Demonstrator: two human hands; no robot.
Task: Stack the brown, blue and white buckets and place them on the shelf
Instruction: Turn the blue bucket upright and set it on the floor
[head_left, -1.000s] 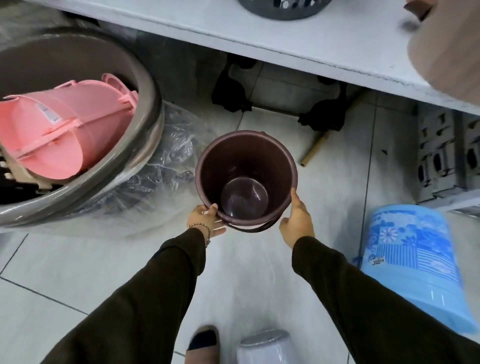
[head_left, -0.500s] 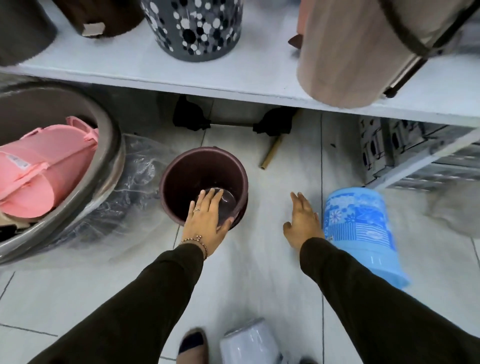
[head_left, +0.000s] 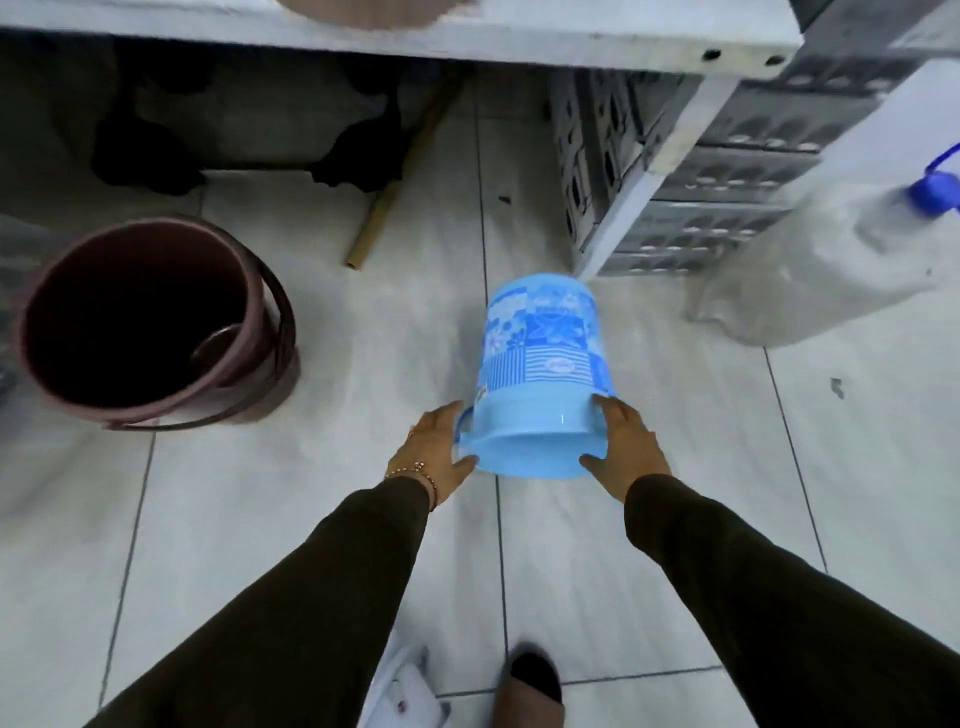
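We see the blue bucket (head_left: 543, 374) on the tiled floor (head_left: 311, 493), tilted with its open rim toward us, our left hand (head_left: 435, 451) and right hand (head_left: 626, 448) each a grip pressed on opposite sides of that rim. The brown bucket (head_left: 150, 322) stands upright well apart to the left, below the shelf (head_left: 571, 31).

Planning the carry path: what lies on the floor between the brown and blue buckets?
Head view: only bare tile between the brown bucket and blue bucket.

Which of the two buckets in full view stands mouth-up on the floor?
The brown bucket, at the left, untouched. The blue bucket is mouth-down, gripped at its rim by left hand and right hand.
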